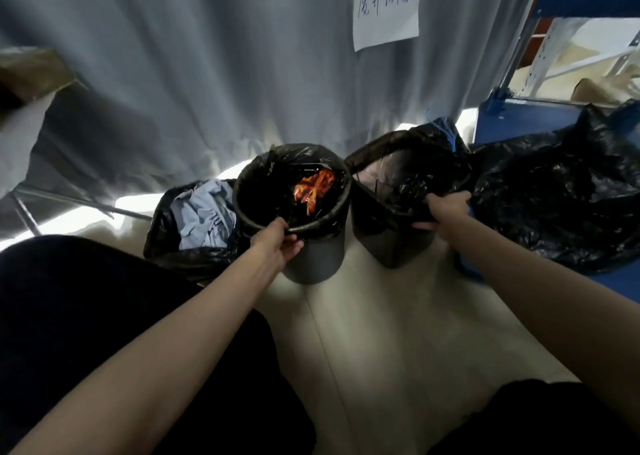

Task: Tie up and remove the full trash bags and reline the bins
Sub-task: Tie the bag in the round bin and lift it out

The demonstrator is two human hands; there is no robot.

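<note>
Dim overall; bright light spills under the curtain (207, 56) beyond the fingers, glare on the floor (381, 316) there. Black bag interiors lose detail. Strong wide-angle bending, edges soft.

A storeroom's waste corner: handwritten paper sign (387, 7) on grey curtain (207, 56), blue steel shelving (585, 0), black bags (554, 191).

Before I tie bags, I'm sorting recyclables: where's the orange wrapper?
The orange wrapper lies inside the round bin, centre of the head view, left of the square bin.
</note>
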